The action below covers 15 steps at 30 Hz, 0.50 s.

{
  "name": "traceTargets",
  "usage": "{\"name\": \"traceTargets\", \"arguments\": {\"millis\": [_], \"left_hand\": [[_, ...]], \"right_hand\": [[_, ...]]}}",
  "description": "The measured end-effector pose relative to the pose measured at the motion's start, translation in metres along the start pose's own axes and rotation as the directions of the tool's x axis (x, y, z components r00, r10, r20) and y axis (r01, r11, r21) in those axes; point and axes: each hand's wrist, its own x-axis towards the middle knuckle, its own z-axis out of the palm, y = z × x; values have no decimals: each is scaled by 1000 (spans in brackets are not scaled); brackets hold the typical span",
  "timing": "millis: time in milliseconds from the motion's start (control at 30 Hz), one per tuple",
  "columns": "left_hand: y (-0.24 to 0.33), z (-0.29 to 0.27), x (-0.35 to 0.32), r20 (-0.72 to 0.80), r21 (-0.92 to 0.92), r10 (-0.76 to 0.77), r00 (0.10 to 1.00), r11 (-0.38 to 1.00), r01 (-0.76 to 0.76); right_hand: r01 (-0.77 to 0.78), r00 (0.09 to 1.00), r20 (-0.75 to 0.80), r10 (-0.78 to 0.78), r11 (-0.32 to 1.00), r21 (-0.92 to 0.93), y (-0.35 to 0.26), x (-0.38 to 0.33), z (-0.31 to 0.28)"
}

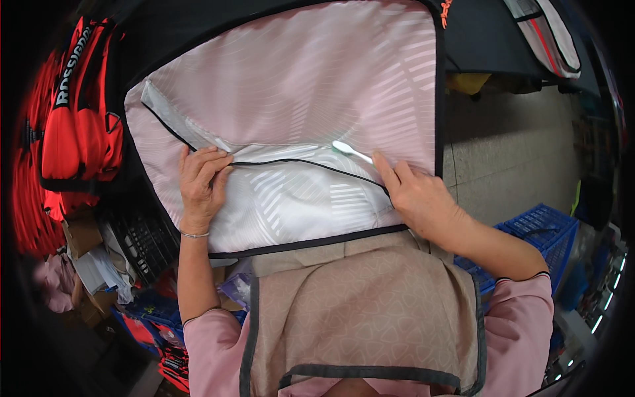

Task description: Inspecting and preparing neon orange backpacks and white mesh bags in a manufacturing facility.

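A large pale pink and silvery patterned fabric panel, bound in black, lies spread over the dark table before me. Across it runs a black-edged opening with whitish cloth behind it. My left hand pinches the edge of this opening on its left side. In my right hand is a white toothbrush, its head pointing left onto the cloth just above the black edge. Greenish bristles seem to face down against the fabric. The end of the handle is hidden in my fingers.
Red and black bags are stacked at the left. On the right stands a blue plastic crate on the floor. A grey piece with a red stripe lies at the far right of the table. A brown apron covers my front.
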Motion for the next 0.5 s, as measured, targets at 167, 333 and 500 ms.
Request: {"name": "traceTargets", "arguments": {"millis": [167,333,500], "left_hand": [[10,-5,2,44,53,-77,996,996,75],[105,-5,54,149,-18,107,983,994,-105],[115,60,61,442,-265,298,846,945,-194]], "right_hand": [[-138,977,178,114,982,127,-7,-37,0],[-213,962,209,176,961,175,-15,-41,-3],[-190,975,139,172,973,127,-16,-43,-2]]}}
